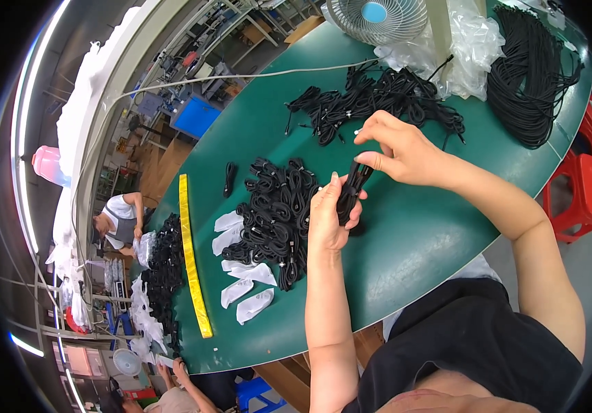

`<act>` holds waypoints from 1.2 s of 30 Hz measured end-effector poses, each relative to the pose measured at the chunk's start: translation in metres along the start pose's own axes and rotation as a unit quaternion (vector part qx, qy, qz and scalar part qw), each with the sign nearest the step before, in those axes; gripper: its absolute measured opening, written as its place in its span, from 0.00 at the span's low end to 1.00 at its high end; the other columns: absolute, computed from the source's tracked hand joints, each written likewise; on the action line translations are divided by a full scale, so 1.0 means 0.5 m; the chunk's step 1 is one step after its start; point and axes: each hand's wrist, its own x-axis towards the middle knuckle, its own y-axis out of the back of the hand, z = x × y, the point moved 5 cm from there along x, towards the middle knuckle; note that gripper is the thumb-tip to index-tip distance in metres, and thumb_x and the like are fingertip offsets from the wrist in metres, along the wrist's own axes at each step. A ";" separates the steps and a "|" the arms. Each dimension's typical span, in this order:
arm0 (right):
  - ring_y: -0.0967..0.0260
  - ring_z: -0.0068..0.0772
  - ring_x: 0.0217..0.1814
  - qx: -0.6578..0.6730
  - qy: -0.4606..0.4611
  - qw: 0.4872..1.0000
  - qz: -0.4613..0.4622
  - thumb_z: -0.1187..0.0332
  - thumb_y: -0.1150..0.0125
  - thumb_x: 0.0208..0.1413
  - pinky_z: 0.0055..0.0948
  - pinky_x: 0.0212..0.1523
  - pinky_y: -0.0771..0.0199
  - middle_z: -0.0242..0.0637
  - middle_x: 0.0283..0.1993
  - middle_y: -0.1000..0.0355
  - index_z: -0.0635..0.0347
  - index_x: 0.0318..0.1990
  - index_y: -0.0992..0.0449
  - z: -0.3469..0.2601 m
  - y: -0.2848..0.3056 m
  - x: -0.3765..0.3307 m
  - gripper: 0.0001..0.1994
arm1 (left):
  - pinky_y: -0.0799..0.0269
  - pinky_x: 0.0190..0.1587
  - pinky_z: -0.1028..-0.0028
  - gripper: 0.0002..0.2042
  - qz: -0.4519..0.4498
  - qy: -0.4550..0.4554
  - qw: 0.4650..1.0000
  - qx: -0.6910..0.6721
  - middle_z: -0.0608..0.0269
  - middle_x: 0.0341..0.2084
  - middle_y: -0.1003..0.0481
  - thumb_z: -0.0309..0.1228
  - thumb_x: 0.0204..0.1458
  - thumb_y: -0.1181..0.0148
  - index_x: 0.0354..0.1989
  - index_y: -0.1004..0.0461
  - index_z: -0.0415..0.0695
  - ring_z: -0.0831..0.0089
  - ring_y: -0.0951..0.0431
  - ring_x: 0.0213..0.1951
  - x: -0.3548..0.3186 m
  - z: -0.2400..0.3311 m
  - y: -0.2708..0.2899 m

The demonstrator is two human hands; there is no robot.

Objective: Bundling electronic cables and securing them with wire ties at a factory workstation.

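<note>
Worktable [413, 248], green and glossy with a curved rim in this wide view, spreads beneath the person's arms in a busy workshop. Fluorescent tubes [22, 138] line the far left, a blue bin [196, 117] stands beyond the table's far edge, and red plastic stools [585, 193] sit off its right end. A co-worker [124, 213] stands past the left end, near a dark cable heap [165, 265]. Yellow tape [192, 261] crosses the top toward that end; to its right lie white pouches [254, 306], a lone coiled cable [230, 179] and a pile of coiled black cables [275, 206]. Along the far edge are a desk fan [376, 17], clear plastic bags [475, 55] and tangled black cables [351, 107]; long straight cables [526, 76] fill the far right corner.

Over the middle of the table, just right of the coiled pile, the left hand [334, 212] holds a black cable bundle [353, 189] upright, fingers closed around it. The right hand [402, 151] is bent above, its thumb at the bundle's upper end and its curled fingers a little apart from that thumb; whether it pinches a strand cannot be told.
</note>
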 end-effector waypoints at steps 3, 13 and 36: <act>0.33 0.29 0.40 0.264 -0.065 0.962 -0.005 0.59 0.47 0.56 0.27 0.42 0.32 0.35 0.41 0.32 0.64 0.44 0.29 0.083 -0.051 -0.007 0.16 | 0.48 0.11 0.85 0.20 -0.022 0.007 1.000 0.006 0.57 0.23 0.30 0.41 0.59 0.57 0.44 0.34 0.32 0.81 0.38 0.14 0.009 -0.015 -0.020; 0.32 0.27 0.39 0.419 -0.215 0.882 -0.001 0.66 0.57 0.61 0.26 0.41 0.30 0.40 0.38 0.31 0.66 0.46 0.31 0.136 -0.143 -0.003 0.14 | 0.51 0.08 0.82 0.21 0.013 0.141 0.990 0.021 0.60 0.16 0.32 0.45 0.59 0.62 0.36 0.33 0.35 0.78 0.39 0.10 0.034 -0.086 0.016; 0.33 0.37 0.25 0.036 0.200 0.976 0.078 0.75 0.45 0.44 0.31 0.23 0.31 0.38 0.27 0.33 0.61 0.29 0.26 -0.048 -0.143 -0.003 0.04 | 0.30 0.42 0.67 0.16 0.016 0.012 0.969 -0.245 0.58 0.36 0.27 0.43 0.57 0.54 0.40 0.31 0.41 0.67 0.27 0.40 0.065 -0.050 0.087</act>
